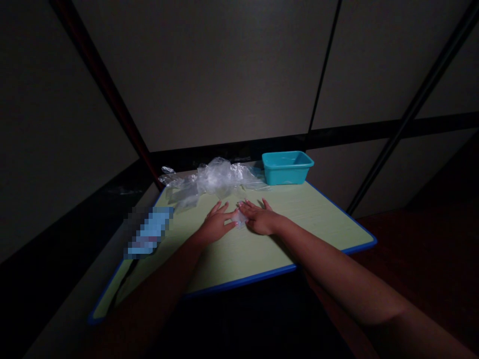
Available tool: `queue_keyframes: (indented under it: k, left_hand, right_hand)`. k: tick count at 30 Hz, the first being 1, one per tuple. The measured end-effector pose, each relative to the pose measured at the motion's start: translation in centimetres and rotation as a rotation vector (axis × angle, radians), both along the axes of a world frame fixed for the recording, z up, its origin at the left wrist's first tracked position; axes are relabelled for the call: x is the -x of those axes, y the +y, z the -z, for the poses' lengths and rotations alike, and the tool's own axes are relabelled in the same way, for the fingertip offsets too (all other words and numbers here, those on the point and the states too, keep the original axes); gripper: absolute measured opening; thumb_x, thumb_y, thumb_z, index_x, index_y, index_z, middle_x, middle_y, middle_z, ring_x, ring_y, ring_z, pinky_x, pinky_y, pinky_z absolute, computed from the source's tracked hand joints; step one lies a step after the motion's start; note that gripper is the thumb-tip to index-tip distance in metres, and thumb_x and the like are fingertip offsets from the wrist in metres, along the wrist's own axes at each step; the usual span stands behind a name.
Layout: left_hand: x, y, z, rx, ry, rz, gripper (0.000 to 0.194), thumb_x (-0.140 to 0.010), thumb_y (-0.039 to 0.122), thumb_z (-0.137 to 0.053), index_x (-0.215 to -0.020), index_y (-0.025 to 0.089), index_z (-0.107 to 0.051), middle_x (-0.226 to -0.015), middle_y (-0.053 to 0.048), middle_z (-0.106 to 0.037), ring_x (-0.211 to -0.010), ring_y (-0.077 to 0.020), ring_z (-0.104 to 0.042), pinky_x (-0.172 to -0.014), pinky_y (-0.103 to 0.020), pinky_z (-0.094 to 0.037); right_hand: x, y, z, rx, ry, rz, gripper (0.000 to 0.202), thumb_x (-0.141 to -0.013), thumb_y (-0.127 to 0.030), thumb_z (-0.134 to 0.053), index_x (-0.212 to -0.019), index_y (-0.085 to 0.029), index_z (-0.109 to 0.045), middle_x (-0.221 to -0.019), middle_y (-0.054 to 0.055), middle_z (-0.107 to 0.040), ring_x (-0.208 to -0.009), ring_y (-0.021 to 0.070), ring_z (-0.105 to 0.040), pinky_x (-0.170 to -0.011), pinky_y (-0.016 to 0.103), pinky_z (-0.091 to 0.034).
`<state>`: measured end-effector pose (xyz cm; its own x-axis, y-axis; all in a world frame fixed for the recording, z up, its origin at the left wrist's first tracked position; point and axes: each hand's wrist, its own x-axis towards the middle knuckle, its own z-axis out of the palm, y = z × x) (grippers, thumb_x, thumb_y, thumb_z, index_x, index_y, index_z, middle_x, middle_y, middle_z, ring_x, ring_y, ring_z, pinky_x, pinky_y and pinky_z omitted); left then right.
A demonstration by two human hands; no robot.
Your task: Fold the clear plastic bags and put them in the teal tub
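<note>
Near the middle of the light green table (224, 264) lies a small piece of clear, whitish plastic (240, 218), partly covered by my fingers. My left hand (217, 224) rests at its left side, fingers spread, thumb and forefinger at its edge. From the right, my right hand (260, 218) lies flat with its fingers stretched over part of the plastic. Whether the piece is a folded bag or a loose sheet I cannot tell. Neither hand is closed round anything.
Crumpled clear plastic bags (217, 177) are heaped along the table's back edge. A turquoise plastic basket (286, 174) stands at the back right. On the left lies a blurred-out light blue object (151, 232). Wall panels (224, 75) rise directly behind the table.
</note>
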<state>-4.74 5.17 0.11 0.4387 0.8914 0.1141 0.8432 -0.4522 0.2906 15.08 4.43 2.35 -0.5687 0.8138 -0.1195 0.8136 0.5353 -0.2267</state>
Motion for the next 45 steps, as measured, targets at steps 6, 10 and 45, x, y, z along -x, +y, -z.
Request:
queue_keyframes:
  k: [6,10,45]
  left_hand:
    - [-0.1,-0.1,-0.3,0.035,-0.004,0.013,0.043,-0.084,0.037,-0.054,-0.125,0.026,-0.057,-0.143,-0.005,-0.041,-0.141,-0.0260,-0.013,-0.112,-0.045,-0.017]
    - [0.0,-0.1,-0.1,0.025,-0.019,-0.007,0.042,-0.084,0.040,-0.054,-0.123,0.027,-0.059,-0.145,-0.004,-0.038,-0.141,-0.0273,-0.012,-0.112,-0.045,-0.018]
    - [-0.1,-0.1,-1.0,0.067,-0.016,0.044,0.045,-0.084,0.036,-0.055,-0.128,0.026,-0.053,-0.143,-0.008,-0.039,-0.140,-0.0249,-0.017,-0.111,-0.048,-0.019]
  right_hand:
    - [-0.2,0.0,-0.3,0.033,0.054,0.012,0.069,-0.087,-0.037,-0.036,-0.148,-0.020,-0.009,-0.153,0.004,-0.007,-0.141,0.0237,-0.003,-0.105,0.061,0.009]
    - [0.0,0.0,-0.2,0.015,0.174,0.022,0.063,-0.092,-0.051,-0.023,-0.148,-0.023,-0.015,-0.153,0.005,-0.013,-0.141,0.0247,-0.004,-0.106,0.059,0.009]
    - [0.2,1.6,1.2,-0.099,0.078,0.120,0.058,-0.091,-0.028,-0.025,-0.147,-0.021,-0.016,-0.153,0.005,-0.015,-0.141,0.0211,-0.007,-0.104,0.065,0.004]
